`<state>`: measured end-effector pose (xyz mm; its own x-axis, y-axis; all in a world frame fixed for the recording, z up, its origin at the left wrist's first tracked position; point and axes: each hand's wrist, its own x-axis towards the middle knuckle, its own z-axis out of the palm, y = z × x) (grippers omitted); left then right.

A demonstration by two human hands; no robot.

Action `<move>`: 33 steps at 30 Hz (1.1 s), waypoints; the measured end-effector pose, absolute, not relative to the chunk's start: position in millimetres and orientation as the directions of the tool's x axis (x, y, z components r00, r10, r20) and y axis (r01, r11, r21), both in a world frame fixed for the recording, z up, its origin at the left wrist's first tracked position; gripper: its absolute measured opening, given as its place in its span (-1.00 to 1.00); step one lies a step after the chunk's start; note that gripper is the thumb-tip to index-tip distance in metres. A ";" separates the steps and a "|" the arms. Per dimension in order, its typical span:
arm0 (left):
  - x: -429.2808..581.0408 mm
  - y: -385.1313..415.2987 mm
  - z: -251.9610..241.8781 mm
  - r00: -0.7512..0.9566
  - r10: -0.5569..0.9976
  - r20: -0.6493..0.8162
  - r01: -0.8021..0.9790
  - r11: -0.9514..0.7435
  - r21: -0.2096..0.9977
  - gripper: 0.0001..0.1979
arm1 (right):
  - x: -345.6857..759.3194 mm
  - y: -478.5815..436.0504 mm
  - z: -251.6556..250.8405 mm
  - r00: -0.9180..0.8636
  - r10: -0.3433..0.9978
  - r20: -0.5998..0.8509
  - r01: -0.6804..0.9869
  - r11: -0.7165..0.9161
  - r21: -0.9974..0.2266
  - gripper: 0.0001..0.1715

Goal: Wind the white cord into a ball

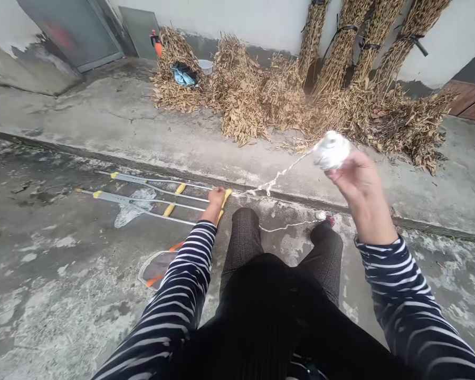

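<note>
From here I see rough, patchy concrete ground (pixel 63 295) with a raised concrete step (pixel 174 153) crossing the frame, and a white wall (pixel 229 21) along the top, with a grey metal door (pixel 69 31) at upper left. Heaps of dried stalks (pixel 241 95) lie against the wall, and tied bundles of stalks (pixel 340 53) lean on it at upper right. In the heap at upper centre sits a blue cloth (pixel 183 75), with a white bowl (pixel 206 65) just behind it; an orange spray bottle (pixel 156 43) stands further left.

The right hand (pixel 360 190) is raised, fingers clenched around a ball of white twine (pixel 331 150) above the step. The twine runs down to the left hand (pixel 217 198), which sits curled at a yellow piece (pixel 225 198) on two long metal poles (pixel 142 198) lying on the ground; I cannot tell whether it is gripping.
</note>
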<state>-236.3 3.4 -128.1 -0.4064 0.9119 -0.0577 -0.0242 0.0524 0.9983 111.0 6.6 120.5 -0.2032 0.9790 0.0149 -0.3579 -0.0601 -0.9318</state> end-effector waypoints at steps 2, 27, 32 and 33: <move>-212.7 11.1 -120.4 -0.409 0.907 -0.103 0.021 0.123 0.992 -0.72 | 90.2 8.4 105.8 -0.304 0.948 -0.090 -0.261 -0.174 -0.949 -0.57; -139.1 -55.1 -4.4 0.351 0.926 0.138 0.073 -0.174 0.982 -0.66 | 106.4 44.3 46.7 0.171 0.979 0.108 0.061 0.099 -0.993 -0.48; -119.8 -63.6 -75.9 0.514 0.854 -0.075 0.145 0.000 0.989 -0.66 | 107.0 35.7 52.3 0.061 0.991 0.115 -0.152 0.124 -0.981 -0.44; -115.1 -59.0 -86.8 0.482 0.871 -0.093 0.157 0.018 0.987 -0.69 | 105.5 32.1 54.4 0.028 0.996 0.090 -0.178 0.094 -0.980 -0.44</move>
<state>-115.1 -59.0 -86.8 0.4822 0.8711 -0.0927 0.1570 0.0181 0.9874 105.5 32.1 54.4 0.0279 0.9955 0.0905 -0.1780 0.0940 -0.9795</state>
